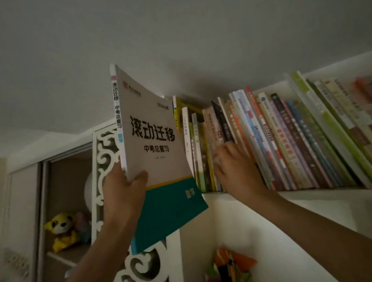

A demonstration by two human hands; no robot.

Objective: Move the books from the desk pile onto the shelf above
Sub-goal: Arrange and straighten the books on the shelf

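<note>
My left hand (124, 193) grips a thin grey-and-teal workbook (156, 148) by its spine side, thumb across the cover. The workbook stands upright in the air just left of the shelf's books. The white shelf (312, 196) carries a long row of books (295, 143), upright at its left end and leaning left toward the right. My right hand (233, 165) reaches into the row near its left end, fingers against the spines of the leaning books. The desk pile is out of view.
A white fretwork side panel (103, 154) stands at the shelf's left end, behind the workbook. A cabinet (37, 202) to the left holds a yellow plush toy (62, 229). Below the shelf, an alcove holds an orange and pink object (230, 269). The ceiling is close above.
</note>
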